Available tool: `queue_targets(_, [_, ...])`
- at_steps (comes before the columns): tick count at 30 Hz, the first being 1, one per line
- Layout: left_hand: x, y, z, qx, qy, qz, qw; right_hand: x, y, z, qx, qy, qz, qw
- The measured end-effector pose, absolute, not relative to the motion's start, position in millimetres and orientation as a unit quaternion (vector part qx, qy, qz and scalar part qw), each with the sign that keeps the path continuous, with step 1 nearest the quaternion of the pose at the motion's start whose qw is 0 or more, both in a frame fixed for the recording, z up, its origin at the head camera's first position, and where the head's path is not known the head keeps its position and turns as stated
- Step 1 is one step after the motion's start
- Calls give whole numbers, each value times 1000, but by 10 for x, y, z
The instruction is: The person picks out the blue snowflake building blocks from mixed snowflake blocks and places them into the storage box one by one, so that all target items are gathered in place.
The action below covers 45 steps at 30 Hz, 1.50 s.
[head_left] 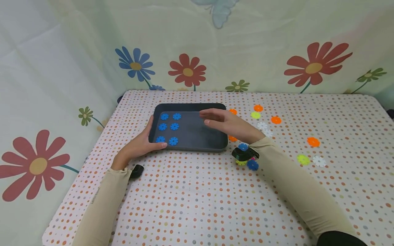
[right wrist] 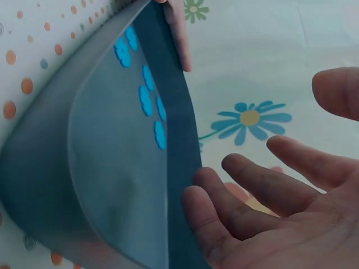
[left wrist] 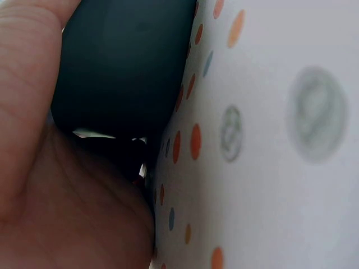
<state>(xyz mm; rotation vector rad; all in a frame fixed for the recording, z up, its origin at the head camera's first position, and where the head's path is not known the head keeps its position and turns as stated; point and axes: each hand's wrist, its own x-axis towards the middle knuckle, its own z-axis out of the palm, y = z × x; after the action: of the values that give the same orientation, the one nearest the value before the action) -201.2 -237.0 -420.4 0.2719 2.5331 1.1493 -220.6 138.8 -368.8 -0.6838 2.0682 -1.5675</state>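
Observation:
A dark grey rectangular tray (head_left: 200, 133) lies on the dotted table, with several blue notched plastic discs (head_left: 174, 126) set in two columns in its left part. My left hand (head_left: 138, 147) holds the tray's near left corner, thumb over the front rim and fingers along the left side. In the left wrist view the thumb (left wrist: 25, 106) lies against the tray's dark wall (left wrist: 129, 61). Over the tray's right part hovers my right hand (head_left: 226, 122), palm facing left, fingers extended and nothing in it. The right wrist view shows those fingers (right wrist: 269, 185) spread apart, near the tray's far wall.
Right of the tray, loose discs lie scattered: orange (head_left: 276, 120), yellow-green (head_left: 303, 159), white (head_left: 319, 161) and blue (head_left: 252, 165). Some are partly hidden under the right wrist and its black camera (head_left: 243, 154). A flower-printed curtain (head_left: 246, 44) hangs behind the table (head_left: 191, 198).

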Motion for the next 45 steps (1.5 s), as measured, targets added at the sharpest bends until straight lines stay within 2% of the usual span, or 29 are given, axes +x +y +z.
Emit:
queue_targets(22, [-2023, -2370, -4211, 88, 899, 391, 176, -2053, 1970, -3601, -228, 766, -573, 183])
queue_targets(37, [-2014, -2377, -4206, 92, 899, 391, 176, -1925, 2302, -3585, -193, 817, -516, 169])
queue_targets(45, [-2009, -2366, -4197, 96, 896, 398, 174, -1881, 2489, -3635, -179, 846, -482, 144])
